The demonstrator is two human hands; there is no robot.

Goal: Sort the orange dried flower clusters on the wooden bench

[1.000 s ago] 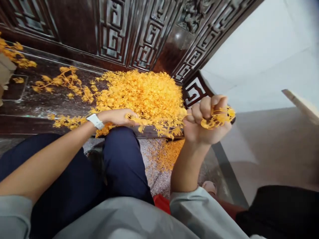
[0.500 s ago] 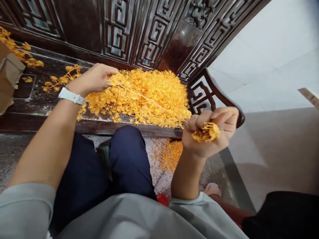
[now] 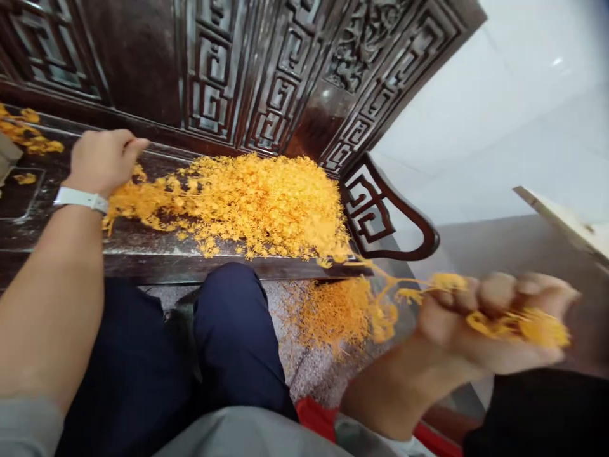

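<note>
both hands have swung apart: right hand (image 3: 497, 301) outward past the bench (image 3: 157, 263), left hand (image 3: 99, 164) leftward above it. the right fingers close round a sprig (image 3: 445, 282); the left curl by strands (image 3: 147, 203), grip hard to tell. the sprig looks light, soft, easily snapped, best held by its stem; its long axis slants up-left toward the heap (image 3: 266, 203).

At four o'clock the right hand (image 3: 495, 324) is blurred. Toward ten, the left hand (image 3: 101, 162) hides most fingertips. A box (image 3: 6, 155) at nine is cropped.
</note>
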